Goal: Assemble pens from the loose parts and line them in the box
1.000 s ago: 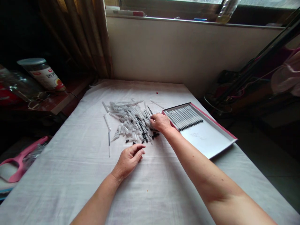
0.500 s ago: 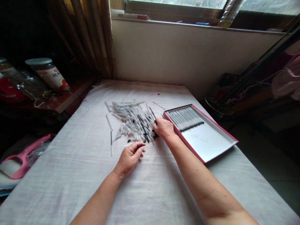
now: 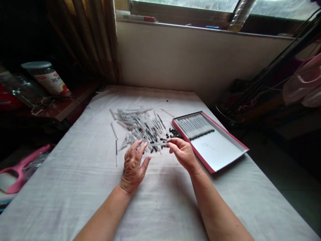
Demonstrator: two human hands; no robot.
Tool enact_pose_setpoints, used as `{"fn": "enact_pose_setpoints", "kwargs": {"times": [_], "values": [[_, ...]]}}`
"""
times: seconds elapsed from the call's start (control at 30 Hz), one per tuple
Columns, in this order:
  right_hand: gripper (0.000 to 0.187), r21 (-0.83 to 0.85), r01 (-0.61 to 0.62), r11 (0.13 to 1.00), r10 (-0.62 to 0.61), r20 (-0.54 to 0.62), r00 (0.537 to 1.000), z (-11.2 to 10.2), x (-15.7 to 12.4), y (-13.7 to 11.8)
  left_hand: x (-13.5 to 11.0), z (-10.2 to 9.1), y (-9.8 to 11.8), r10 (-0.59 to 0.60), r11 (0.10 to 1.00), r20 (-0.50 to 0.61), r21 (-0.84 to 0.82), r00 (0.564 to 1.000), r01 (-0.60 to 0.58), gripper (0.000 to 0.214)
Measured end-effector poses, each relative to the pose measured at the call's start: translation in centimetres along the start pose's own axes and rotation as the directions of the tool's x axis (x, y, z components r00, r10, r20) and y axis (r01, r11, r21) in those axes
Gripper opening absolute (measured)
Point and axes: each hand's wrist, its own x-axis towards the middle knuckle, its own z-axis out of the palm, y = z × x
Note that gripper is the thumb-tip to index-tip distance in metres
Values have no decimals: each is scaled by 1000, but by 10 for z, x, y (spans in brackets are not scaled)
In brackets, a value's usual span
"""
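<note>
Between thumb and fingertips, my right hand (image 3: 182,152) pinches what looks like a clear pen barrel (image 3: 159,144), held level and pointing left. My left hand (image 3: 134,164) is open, palm down with thumb apart, at the near edge of a heap of pen parts (image 3: 136,122). The heap mixes translucent barrels, clear caps and dark refills. Small black pen plugs (image 3: 173,132) lie loose just beyond my right hand. To the right, a shallow red-edged box (image 3: 220,150) holds a row of assembled pens (image 3: 197,125), black ends toward me.
A white cloth (image 3: 100,201) covers the table. One barrel and a thin refill (image 3: 116,152) lie apart, left of the heap. A lidded jar (image 3: 50,78) stands on a side cabinet, and a pink-handled item (image 3: 25,167) is at the far left.
My right hand has drawn back from the heap's right side with a barrel in its fingertips. My left hand has opened from a loose curl and turned palm down. The view shifted slightly.
</note>
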Motion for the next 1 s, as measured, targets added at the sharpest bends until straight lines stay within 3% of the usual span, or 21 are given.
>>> {"fn": "enact_pose_setpoints", "kwargs": {"times": [0.1, 0.23, 0.3, 0.37, 0.43, 0.5, 0.57, 0.67, 0.77, 0.87, 0.93, 1.0], "values": [[24, 81, -26, 996, 18, 96, 995, 1, 0, -8, -1, 1, -2, 18, 998, 25, 53, 1000, -19, 43], [29, 84, -48, 995, 28, 229, 973, 0, 10, -8, -2, 0, -5, 32, 999, 115, -13, 993, -31, 26], [34, -18, -18, 1000, 21, 193, 981, 1, 21, -5, -2, 0, -6, -2, 999, 135, -47, 991, 8, 23], [34, -275, 21, 961, -5, 58, 998, 3, 35, -2, -2, 0, -8, -77, 992, 145, -84, 986, 89, 24], [30, -598, 3, 802, -27, -31, 999, 8, 50, -1, -2, 0, -8, -157, 974, 159, -137, 975, 179, 25], [29, -804, -26, 595, 21, -16, 1000, 14, 63, -3, -1, 1, -9, -219, 952, 161, -183, 962, 247, 27], [30, -895, -35, 445, 108, 15, 994, 21, 72, -4, -1, 1, -9, -255, 936, 161, -207, 953, 285, 29], [30, -940, -51, 337, 180, 11, 984, 30, 81, -6, 0, 3, -10, -273, 925, 159, -228, 949, 304, 28], [31, -945, -55, 322, 183, 5, 983, 31, 83, -8, 1, 3, -11, -275, 921, 141, -246, 951, 303, 25], [30, -928, -81, 363, 149, -28, 988, 23, 78, -10, 2, 3, -13, -294, 909, 140, -265, 946, 322, 26], [28, -886, -87, 456, 71, -61, 996, 14, 68, -11, 1, 2, -14, -302, 898, 149, -286, 942, 333, 28], [24, -777, -45, 628, -51, -99, 994, 5, 53, -8, 1, 2, -15, -300, 890, 155, -309, 941, 334, 29]]}}
